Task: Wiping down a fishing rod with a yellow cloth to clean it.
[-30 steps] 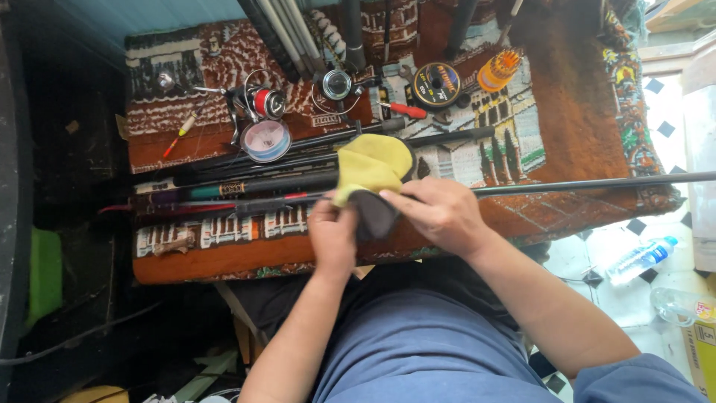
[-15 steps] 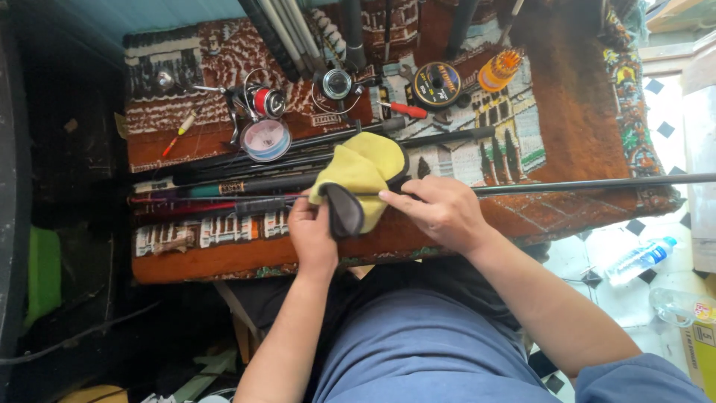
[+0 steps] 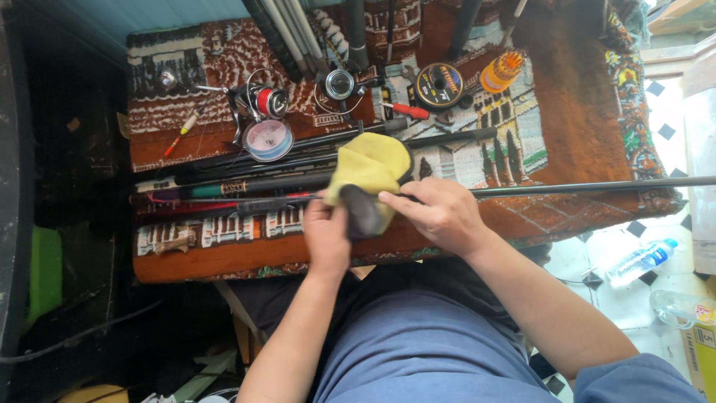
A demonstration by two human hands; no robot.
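A: Centre of view: long thin dark fishing rod, lying across the patterned brown woven rug that covers the surface. Folded yellow cloth with a dark grey underside, wrapped over the rod at its handle end.

B: State of the hands?

A: Left hand closed around the rod and the cloth's lower edge, just below the cloth. Right hand closed on the rod just right of the cloth, fingers pressing the grey fold against the shaft.

B: Surroundings, relative to the cloth?

A: Left of it, a bundle of dark rod sections with red and green bands. Above left, a clear round spool of pale line and a red-spooled spinning reel. Above right, a black disc-shaped line spool and an orange ribbed plastic float. Far lower right, off the rug, a clear plastic water bottle on the tiled floor.

B: Progress?

A: Judged as wiping mid-course: cloth near the handle end, long stretch of shaft to the right not yet covered. Cleanliness of the shaft not discernible.
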